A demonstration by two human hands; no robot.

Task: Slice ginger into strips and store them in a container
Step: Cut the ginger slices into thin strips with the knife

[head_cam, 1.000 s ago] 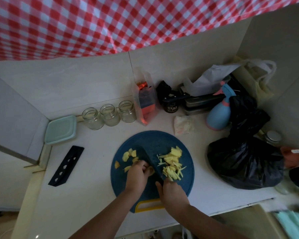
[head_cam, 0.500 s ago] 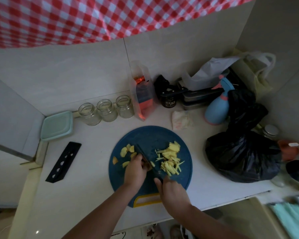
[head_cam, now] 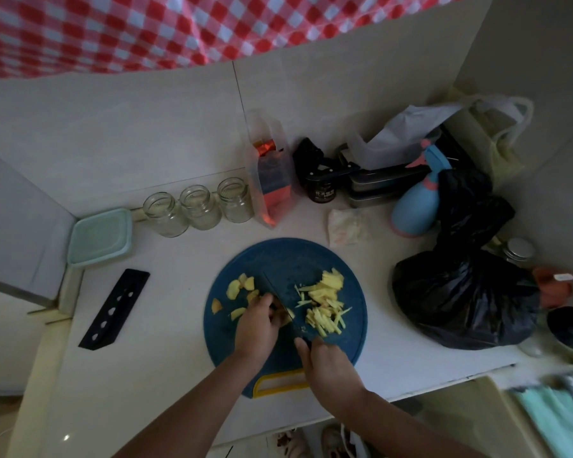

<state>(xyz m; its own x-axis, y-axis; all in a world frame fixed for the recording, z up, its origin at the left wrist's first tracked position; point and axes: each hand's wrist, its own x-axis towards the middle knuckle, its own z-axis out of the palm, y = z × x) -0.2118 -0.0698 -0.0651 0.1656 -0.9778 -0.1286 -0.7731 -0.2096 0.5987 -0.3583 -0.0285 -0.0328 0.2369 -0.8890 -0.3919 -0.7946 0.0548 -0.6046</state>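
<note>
Knife now edge-on (handle hidden)

Left hand with fingers curled, pinning ginger piece — right hand clenched round knife handle, forearms converging.

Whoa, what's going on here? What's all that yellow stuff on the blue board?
Someone is cutting ginger into thin strips on a round blue cutting board. The right hand has its grip on a knife, and the left hand holds a ginger piece steady by the blade. Finished strips are piled to the right of the blade, and slices not yet cut wait on the left. A container sits at the counter's far left, lid on.
</note>
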